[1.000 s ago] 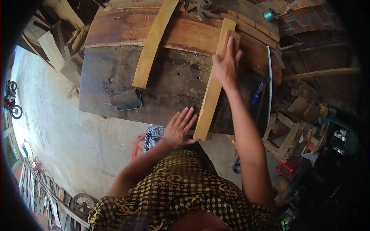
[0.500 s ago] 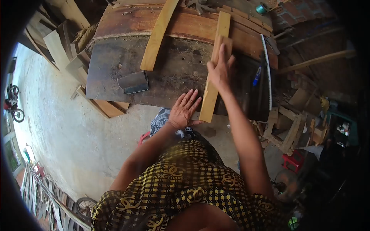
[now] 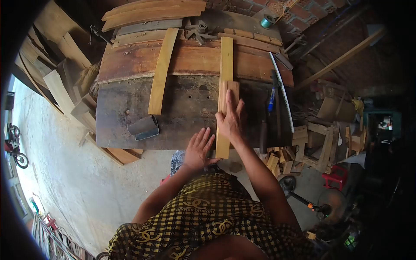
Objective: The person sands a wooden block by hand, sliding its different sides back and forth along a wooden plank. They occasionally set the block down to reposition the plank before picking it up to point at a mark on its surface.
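My right hand point(image 3: 231, 122) grips a small brown wooden block point(image 3: 229, 86), its index finger lying along the top and its thumb at the left side. The block rests on a long yellowish wood strip point(image 3: 226, 58) that lies lengthwise away from me, its near end sticking out past the bench edge. My left hand point(image 3: 199, 148) lies flat at the bench's front edge with fingers spread, its thumb by the strip's near end. A second wood strip point(image 3: 161, 78) lies to the left. Nearer the edge sits a curved dark piece point(image 3: 144, 128).
On the worn workbench point(image 3: 112, 102) are a blue pen point(image 3: 271, 100), a white-edged ruler point(image 3: 282, 93), a star-shaped metal part point(image 3: 201, 34) and a teal spool point(image 3: 267, 21). Planks point(image 3: 60, 91) lean at left; wood scraps point(image 3: 281, 162) and a red stool point(image 3: 336, 177) are at right.
My right hand and the block have slid along the strip towards its near end. The left hand keeps its place at the edge. The view has tilted up, showing more of the bench's far side.
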Motion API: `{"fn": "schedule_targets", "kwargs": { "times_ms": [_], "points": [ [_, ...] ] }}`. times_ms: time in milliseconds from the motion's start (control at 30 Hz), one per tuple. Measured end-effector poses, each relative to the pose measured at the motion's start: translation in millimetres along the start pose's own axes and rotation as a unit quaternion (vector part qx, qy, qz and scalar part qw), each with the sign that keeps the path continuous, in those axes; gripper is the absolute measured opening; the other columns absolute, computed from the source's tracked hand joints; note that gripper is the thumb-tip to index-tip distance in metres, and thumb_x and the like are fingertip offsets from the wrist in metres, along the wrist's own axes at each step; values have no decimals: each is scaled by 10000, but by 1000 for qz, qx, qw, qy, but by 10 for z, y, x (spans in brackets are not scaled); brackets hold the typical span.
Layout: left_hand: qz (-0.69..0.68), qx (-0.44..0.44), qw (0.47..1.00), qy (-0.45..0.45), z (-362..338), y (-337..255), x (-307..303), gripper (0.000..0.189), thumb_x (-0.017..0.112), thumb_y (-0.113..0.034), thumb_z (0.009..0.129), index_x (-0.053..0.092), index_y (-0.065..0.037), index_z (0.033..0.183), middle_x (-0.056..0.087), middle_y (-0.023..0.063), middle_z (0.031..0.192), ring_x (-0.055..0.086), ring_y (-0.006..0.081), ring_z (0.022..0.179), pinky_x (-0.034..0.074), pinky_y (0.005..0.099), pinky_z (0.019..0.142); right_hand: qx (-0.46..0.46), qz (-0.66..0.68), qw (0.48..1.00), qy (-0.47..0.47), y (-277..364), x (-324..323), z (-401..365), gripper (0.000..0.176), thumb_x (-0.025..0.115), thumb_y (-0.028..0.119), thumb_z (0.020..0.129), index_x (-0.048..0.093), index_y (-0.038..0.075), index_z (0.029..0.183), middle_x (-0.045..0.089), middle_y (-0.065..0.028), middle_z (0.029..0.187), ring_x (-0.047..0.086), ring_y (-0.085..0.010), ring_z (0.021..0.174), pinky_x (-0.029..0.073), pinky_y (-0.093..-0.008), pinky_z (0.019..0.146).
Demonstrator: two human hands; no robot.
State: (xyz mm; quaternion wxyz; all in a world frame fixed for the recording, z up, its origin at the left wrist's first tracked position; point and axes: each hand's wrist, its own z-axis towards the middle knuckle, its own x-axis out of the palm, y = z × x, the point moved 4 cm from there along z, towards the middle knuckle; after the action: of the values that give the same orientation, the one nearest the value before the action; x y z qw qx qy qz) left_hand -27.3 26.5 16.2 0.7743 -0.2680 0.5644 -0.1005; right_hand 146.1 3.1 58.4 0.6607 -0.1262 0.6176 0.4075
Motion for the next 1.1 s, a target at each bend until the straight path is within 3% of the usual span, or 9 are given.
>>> {"fn": "schedule_targets", "kwargs": {
  "times_ms": [100, 233, 333, 400, 567, 633, 867, 967, 1100],
  "points": [
    [-11, -6, 1000, 29, 2, 34, 8, 879, 706, -599, 730, 491, -63, 1392, 366, 212, 1516, 348, 368, 1407, 309, 506, 1122, 23, 36, 999, 19, -63, 203, 747, 823, 622, 305, 823, 243, 200, 1545, 357, -349, 1332, 448, -526, 1164, 387, -582, 953],
    [-30, -25, 997, 64, -8, 70, 60, 867, 690, -594, 760, 460, -99, 1433, 308, 181, 1560, 287, 347, 1445, 282, 501, 1140, 23, 54, 998, 33, -77, 382, 1671, 808, 606, 311, 826, 244, 203, 1539, 346, -355, 1337, 478, -534, 1138, 425, -584, 923],
    [-47, -33, 996, 74, -7, 90, 76, 873, 677, -602, 773, 439, -106, 1451, 280, 175, 1575, 262, 339, 1458, 274, 495, 1145, 43, 61, 997, -19, -41, 429, 2054, 789, 587, 310, 835, 242, 205, 1537, 353, -352, 1317, 493, -539, 1130, 443, -588, 936],
    [-50, -36, 995, 80, -21, 92, 76, 861, 659, -612, 794, 437, -103, 1452, 272, 177, 1579, 260, 335, 1459, 265, 488, 1149, 122, 91, 987, 52, -1, 381, 2164, 804, 585, 360, 846, 221, 227, 1552, 264, -420, 1438, 303, -581, 1339, 350, -535, 1094],
    [-40, -32, 995, 85, -17, 76, 59, 853, 643, -623, 802, 444, -101, 1446, 273, 177, 1579, 259, 336, 1461, 245, 482, 1159, 129, 99, 985, 54, -20, 396, 2146, 801, 580, 381, 847, 219, 267, 1552, 275, -402, 1429, 358, -572, 1305, 360, -532, 1088],
    [-30, -29, 997, 71, -14, 74, 72, 859, 644, -628, 798, 440, -107, 1450, 283, 179, 1575, 262, 340, 1460, 242, 479, 1161, 98, 86, 991, 29, -3, 387, 2145, 806, 575, 330, 843, 199, 233, 1549, 307, -352, 1369, 507, -552, 1140, 448, -556, 988],
    [-19, -33, 998, 56, -33, 59, 105, 862, 643, -643, 783, 456, -114, 1439, 316, 172, 1561, 281, 334, 1455, 236, 473, 1166, 120, 107, 985, 55, -22, 389, 2113, 796, 567, 348, 852, 201, 236, 1550, 221, -381, 1450, 412, -573, 1258, 411, -560, 1035],
    [-2, -26, 999, 44, -27, 30, 47, 868, 640, -655, 773, 466, -113, 1429, 323, 170, 1557, 288, 330, 1451, 236, 472, 1167, 91, 130, 987, 17, -21, 381, 1937, 799, 573, 337, 845, 210, 233, 1549, 292, -368, 1385, 399, -555, 1249, 400, -580, 1017],
    [5, -16, 1000, 21, -20, 18, 50, 857, 647, -658, 760, 502, -102, 1396, 351, 188, 1536, 321, 341, 1433, 260, 477, 1154, 0, 42, 999, 1, -8, 210, 846, 831, 637, 285, 790, 273, 228, 1536, 406, -289, 1187, 431, -472, 1092, 396, -577, 917]
  ]
}}
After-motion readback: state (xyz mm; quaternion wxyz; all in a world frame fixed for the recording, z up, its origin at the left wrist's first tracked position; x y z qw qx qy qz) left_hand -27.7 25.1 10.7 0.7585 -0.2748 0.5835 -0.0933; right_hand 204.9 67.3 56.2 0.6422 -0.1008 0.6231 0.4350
